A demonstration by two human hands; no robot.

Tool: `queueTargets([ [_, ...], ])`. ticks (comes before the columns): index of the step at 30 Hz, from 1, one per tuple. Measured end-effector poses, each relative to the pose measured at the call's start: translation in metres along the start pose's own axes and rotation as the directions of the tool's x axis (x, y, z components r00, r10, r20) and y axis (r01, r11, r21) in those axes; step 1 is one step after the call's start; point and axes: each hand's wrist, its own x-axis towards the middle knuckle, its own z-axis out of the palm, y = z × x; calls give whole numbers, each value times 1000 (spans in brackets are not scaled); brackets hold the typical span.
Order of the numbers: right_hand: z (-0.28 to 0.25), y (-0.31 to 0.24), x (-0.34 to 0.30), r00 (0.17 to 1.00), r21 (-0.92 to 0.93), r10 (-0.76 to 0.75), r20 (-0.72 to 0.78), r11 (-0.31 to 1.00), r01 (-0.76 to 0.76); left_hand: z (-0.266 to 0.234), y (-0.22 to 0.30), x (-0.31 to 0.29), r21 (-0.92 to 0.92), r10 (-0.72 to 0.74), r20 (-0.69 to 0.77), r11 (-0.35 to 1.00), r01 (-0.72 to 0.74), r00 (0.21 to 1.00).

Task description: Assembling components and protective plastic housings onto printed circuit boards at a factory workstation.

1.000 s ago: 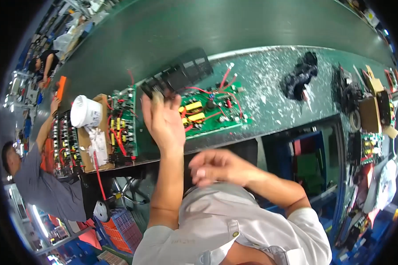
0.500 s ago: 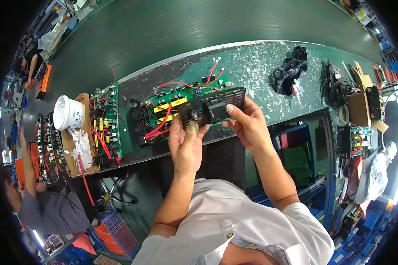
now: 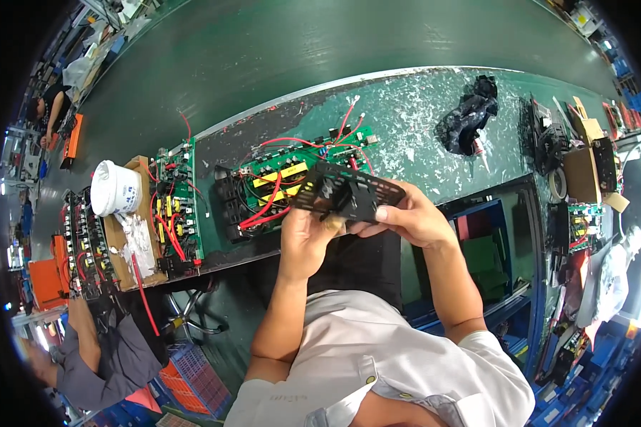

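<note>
Held in both hands just in front of the bench edge is a black perforated panel [image 3: 382,186] with a black block-like part [image 3: 358,200] on its face. My left hand [image 3: 305,238] grips its left end from below. My right hand [image 3: 414,219] is closed on the right end, thumb on the lower edge. Behind the panel lies a green circuit board [image 3: 367,137] with yellow-wrapped components, red wires and a black housing [image 3: 229,203] at its left end; the panel hides part of its right side.
Left on the bench are another circuit board [image 3: 193,153], a cardboard box [image 3: 123,252] and a white tub [image 3: 114,188]. A crumpled black bag [image 3: 464,121] lies back right. Far right stand black parts and a tape roll [image 3: 557,183]. A co-worker's arm [image 3: 82,331] is at lower left.
The panel has moved down toward me and tilted, its right end lower. Both hands keep their hold. At the left, the co-worker's arm has dropped back from the boards.
</note>
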Motion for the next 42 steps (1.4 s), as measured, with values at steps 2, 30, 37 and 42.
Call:
queueTargets([
  [2, -5, 1, -4, 1000, -70, 13, 11, 997, -12, 7, 5, -3, 99, -12, 12, 995, 11, 1000],
  [30, 115, 113, 28, 983, 270, -20, 180, 962, -30, 27, 167, 180, -195, 392, -194, 883, -427, 899],
  [37, 178, 190, -22, 423, 149, 101, 900, 842, -518, 38, 206, 266, -151, 405, -130, 894, -421, 905],
  [42, 184, 166, -27, 459, 480, -166, 873, 467, -742, 15, 201, 265, -156, 390, -95, 903, -401, 916],
])
